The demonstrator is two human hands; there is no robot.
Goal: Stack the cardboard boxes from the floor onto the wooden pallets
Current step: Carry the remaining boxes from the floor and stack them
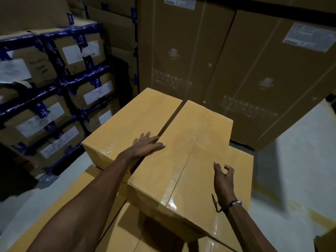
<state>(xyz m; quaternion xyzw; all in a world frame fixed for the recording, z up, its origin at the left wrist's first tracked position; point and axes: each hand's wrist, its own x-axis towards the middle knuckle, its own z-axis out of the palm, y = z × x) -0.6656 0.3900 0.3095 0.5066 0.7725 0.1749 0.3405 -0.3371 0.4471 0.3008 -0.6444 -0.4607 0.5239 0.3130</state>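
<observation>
Cardboard everywhere from where I'm watching — two tan boxes taped along their top seams sit side by side on a lower layer of boxes [127,231], touching or nearly so along a dark seam between them. The near box [183,160] is right under both arms, the left box [131,124] just beside it and a bit further back. My left hand [147,144] lies flat with its grip spread, fingers straight, resting across the gap where the two box tops meet. My right hand [223,177] hovers over the near box's right side, grip loose and half-curled, pinching nothing; a dark cord bracelet [231,204] sits on that wrist. I can't tell what's under the lower layer, it's hidden. To the left there's a stack of cartons wrapped in blue tape [54,88] with white labels, and behind stand tall brown cartons [236,60] — big ones with labels up top. Pale grey floor [300,160] shows on the right.
</observation>
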